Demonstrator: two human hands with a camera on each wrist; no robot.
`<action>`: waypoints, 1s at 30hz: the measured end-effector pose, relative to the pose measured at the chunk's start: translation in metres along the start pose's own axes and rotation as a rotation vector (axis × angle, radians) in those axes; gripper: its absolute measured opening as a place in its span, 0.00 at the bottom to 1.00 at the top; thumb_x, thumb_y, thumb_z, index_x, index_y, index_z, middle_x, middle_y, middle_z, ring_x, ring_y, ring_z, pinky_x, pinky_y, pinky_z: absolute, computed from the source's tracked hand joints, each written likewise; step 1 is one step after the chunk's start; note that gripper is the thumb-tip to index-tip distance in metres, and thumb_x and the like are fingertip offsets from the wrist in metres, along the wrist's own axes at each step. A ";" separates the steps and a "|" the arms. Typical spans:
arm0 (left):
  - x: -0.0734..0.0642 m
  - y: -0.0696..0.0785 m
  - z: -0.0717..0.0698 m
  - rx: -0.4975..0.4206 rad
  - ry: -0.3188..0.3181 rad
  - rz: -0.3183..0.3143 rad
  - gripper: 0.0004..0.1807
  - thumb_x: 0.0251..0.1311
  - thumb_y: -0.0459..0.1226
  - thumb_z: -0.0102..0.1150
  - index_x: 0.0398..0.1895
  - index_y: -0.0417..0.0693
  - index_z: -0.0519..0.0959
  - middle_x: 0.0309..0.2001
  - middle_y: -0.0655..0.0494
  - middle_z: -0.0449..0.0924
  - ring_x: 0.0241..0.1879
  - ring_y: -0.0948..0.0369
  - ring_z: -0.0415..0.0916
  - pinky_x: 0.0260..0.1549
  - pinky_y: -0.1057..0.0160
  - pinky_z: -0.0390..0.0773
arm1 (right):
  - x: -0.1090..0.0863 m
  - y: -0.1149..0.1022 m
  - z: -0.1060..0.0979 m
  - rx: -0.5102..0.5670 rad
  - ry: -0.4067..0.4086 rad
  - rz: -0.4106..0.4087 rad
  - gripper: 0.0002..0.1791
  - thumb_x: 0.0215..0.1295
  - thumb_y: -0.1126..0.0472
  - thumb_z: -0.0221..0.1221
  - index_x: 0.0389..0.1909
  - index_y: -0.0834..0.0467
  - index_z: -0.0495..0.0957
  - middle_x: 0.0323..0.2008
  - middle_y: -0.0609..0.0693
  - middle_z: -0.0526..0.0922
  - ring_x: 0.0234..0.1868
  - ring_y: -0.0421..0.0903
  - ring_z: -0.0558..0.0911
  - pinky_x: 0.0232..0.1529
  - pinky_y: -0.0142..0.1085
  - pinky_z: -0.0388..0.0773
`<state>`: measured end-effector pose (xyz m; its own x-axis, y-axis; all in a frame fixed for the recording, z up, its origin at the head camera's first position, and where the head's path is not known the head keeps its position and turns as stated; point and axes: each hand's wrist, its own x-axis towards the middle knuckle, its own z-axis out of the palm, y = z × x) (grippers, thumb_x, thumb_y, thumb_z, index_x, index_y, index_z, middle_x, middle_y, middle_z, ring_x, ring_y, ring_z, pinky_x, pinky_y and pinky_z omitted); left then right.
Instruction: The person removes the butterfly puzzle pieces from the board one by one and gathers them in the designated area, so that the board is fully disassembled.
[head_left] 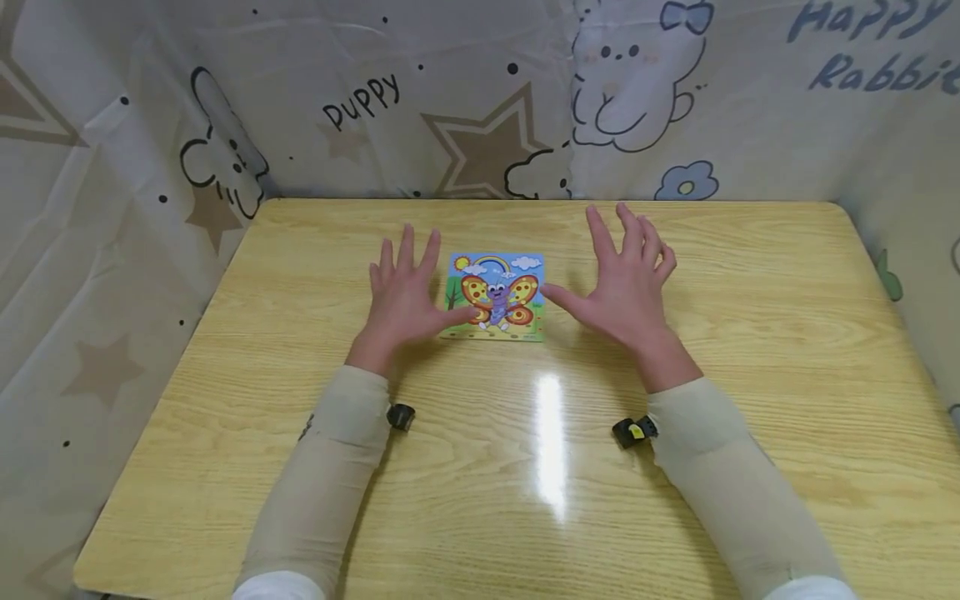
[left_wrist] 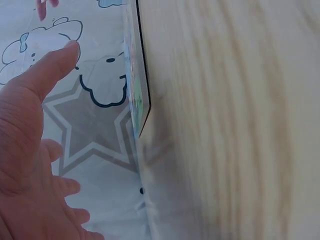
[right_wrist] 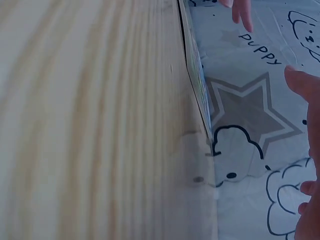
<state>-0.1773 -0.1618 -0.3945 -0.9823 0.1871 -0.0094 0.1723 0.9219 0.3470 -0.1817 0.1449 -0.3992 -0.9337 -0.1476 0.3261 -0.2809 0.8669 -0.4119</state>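
A small square picture board with a cartoon butterfly, sun and rainbow lies flat on the table. My left hand is spread at its left side, with the thumb overlapping the board's left part in the head view. On the other side my right hand has its fingers spread, its thumb tip right at the board's right edge in that view. Both wrist views show the board edge-on, and there the left hand and the right hand are raised above the tabletop. Neither hand holds anything.
The wooden table has rounded corners and a bright light reflection near its middle. A printed curtain with stars and cartoon animals hangs behind it and along the sides. Small black devices sit at both wrists.
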 end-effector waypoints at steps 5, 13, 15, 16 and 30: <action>0.004 0.000 0.004 -0.037 0.006 -0.003 0.71 0.44 0.69 0.69 0.82 0.58 0.34 0.80 0.44 0.34 0.76 0.40 0.31 0.67 0.34 0.41 | 0.011 -0.013 0.013 0.044 -0.012 -0.047 0.62 0.49 0.21 0.59 0.81 0.42 0.47 0.74 0.56 0.49 0.71 0.59 0.49 0.58 0.61 0.45; 0.010 0.000 0.009 -0.111 -0.015 -0.020 0.71 0.45 0.66 0.71 0.82 0.52 0.35 0.67 0.40 0.59 0.63 0.45 0.59 0.60 0.45 0.63 | 0.026 -0.035 0.037 0.140 -0.066 -0.134 0.59 0.51 0.24 0.62 0.80 0.45 0.51 0.62 0.56 0.63 0.59 0.56 0.61 0.50 0.54 0.51; 0.010 0.000 0.010 -0.152 -0.037 -0.023 0.71 0.46 0.64 0.73 0.82 0.48 0.36 0.65 0.39 0.60 0.61 0.46 0.63 0.59 0.47 0.67 | 0.029 -0.040 0.043 0.169 -0.098 -0.138 0.58 0.52 0.25 0.62 0.80 0.45 0.52 0.61 0.56 0.64 0.59 0.55 0.62 0.49 0.53 0.51; 0.010 0.000 0.010 -0.173 -0.050 -0.026 0.71 0.46 0.63 0.73 0.81 0.46 0.37 0.66 0.38 0.60 0.61 0.46 0.64 0.59 0.47 0.68 | 0.031 -0.042 0.046 0.178 -0.112 -0.138 0.57 0.53 0.25 0.62 0.80 0.46 0.53 0.60 0.55 0.64 0.59 0.54 0.62 0.49 0.53 0.51; 0.014 -0.002 0.018 -0.297 -0.155 0.035 0.58 0.50 0.54 0.75 0.77 0.41 0.54 0.65 0.44 0.70 0.60 0.50 0.70 0.60 0.51 0.69 | 0.058 -0.058 0.088 0.239 -0.258 -0.113 0.44 0.54 0.35 0.68 0.68 0.54 0.71 0.56 0.55 0.70 0.57 0.55 0.66 0.52 0.53 0.57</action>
<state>-0.1905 -0.1549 -0.4118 -0.9494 0.2874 -0.1267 0.1546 0.7789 0.6078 -0.2389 0.0440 -0.4314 -0.9105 -0.3778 0.1679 -0.4008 0.7068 -0.5829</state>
